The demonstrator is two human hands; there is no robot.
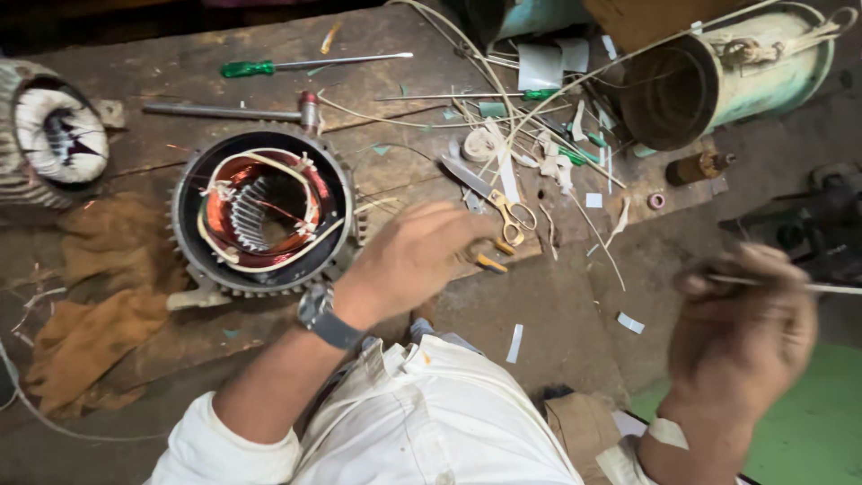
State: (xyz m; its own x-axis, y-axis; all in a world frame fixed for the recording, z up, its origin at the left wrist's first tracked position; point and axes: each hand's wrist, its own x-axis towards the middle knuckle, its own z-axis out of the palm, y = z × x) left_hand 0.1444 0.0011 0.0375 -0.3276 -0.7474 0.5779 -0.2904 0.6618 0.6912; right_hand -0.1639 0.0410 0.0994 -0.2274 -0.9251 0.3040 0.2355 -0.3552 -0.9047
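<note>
Works seated at a cluttered table, with a stator standing on it just ahead of the left forearm: ribbed metal ring, copper winding inside, white lacing looped over the coil ends.

Pinches a thin white strand in the right hand, fingers pressed together around it, well off to the right and clear of the stator. Cannot tell where the strand's far end leads past the frame edge.

Lowers the left hand over the table just right of the stator, fingers curled downward beside the scissors. Shows a small yellow-handled tool poking out from under those fingers; cannot tell whether gripped or merely covered. Wears a wristwatch on that wrist.

Looks like a pause in the lacing of the winding: strand in one hand, cutting tool being reached for with the other, stator itself untouched.

Calls next, by this judgement, for a firm grasp on the tool handles without dragging the loose white offcuts along, then for bringing strand and blades together while keeping the strand taut.

Leaves elsewhere on the table a green-handled screwdriver, a pale green motor housing and a brown cloth.
</note>
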